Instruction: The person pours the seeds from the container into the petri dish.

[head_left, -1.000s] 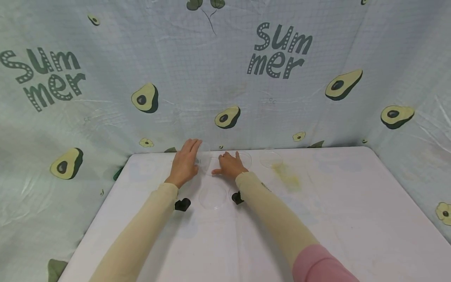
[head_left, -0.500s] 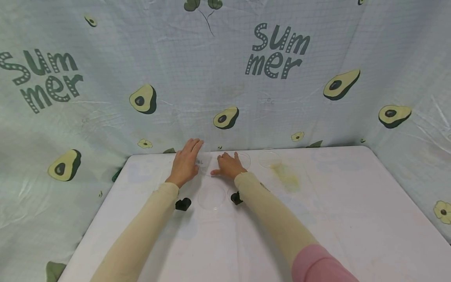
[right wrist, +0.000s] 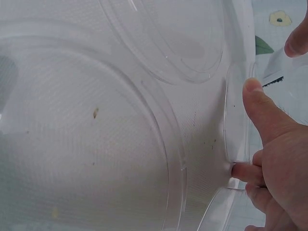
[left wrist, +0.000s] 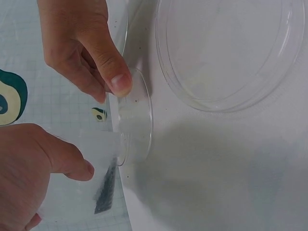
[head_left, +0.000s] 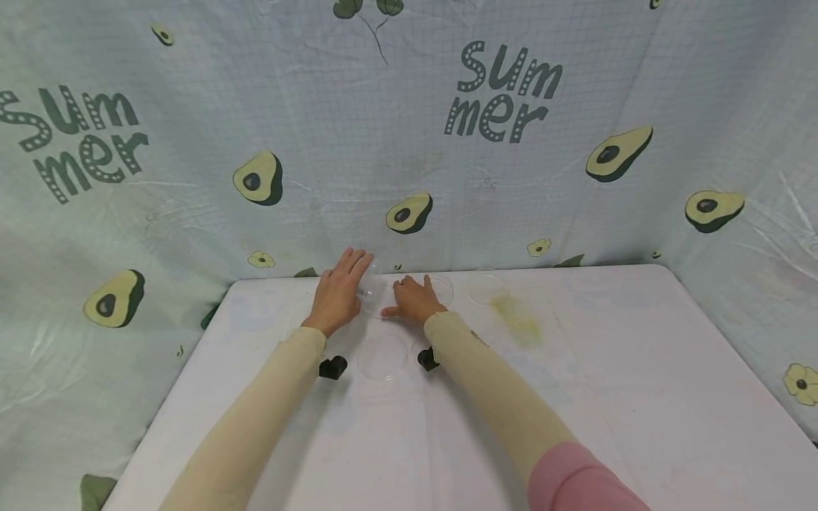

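At the back of the white table my left hand (head_left: pixel 336 294) holds a see-through container (head_left: pixel 369 284), its exact kind unclear. A dark band of material (left wrist: pixel 107 187) shows inside it in the left wrist view. Right beside it, my right hand (head_left: pixel 417 299) holds a small clear petri dish (left wrist: pixel 139 115) between thumb and index finger. Its thumb (right wrist: pixel 260 103) lies on the dish's edge. The container's end is close to this dish; whether they touch I cannot tell. Tiny dark specks lie on or under the dish.
Nearer me lies a larger clear round dish (head_left: pixel 383 379). Another clear dish (head_left: pixel 488 304) stands to the right, near a yellow stain (head_left: pixel 519 323). A further dish (head_left: pixel 449 291) is partly behind my right hand. A printed curtain (head_left: pixel 511 213) rises behind the table.
My left hand has tipped slightly to the right with the see-through container. The right hand stays at the small petri dish, and the other dishes have not moved.
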